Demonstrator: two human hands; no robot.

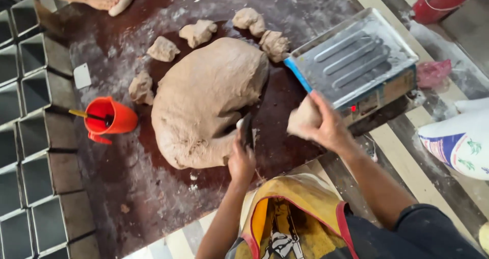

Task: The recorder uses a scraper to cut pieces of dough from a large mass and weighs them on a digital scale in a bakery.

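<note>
The big dough mass [206,101] lies mid-table [127,198], the left hand [242,159] gripping a dark scraper [247,130] at its edge, the right hand [326,129] closed around a cut dough piece [304,119] beside the scale [356,60], which could drop if that grip loosens.

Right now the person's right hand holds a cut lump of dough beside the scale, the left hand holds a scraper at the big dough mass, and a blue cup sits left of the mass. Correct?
Not quite. The head view shows the cup is orange-red, not blue. The rest stands: the right hand holds a lump of dough beside the scale, and the left hand holds a scraper at the big dough mass.
</note>
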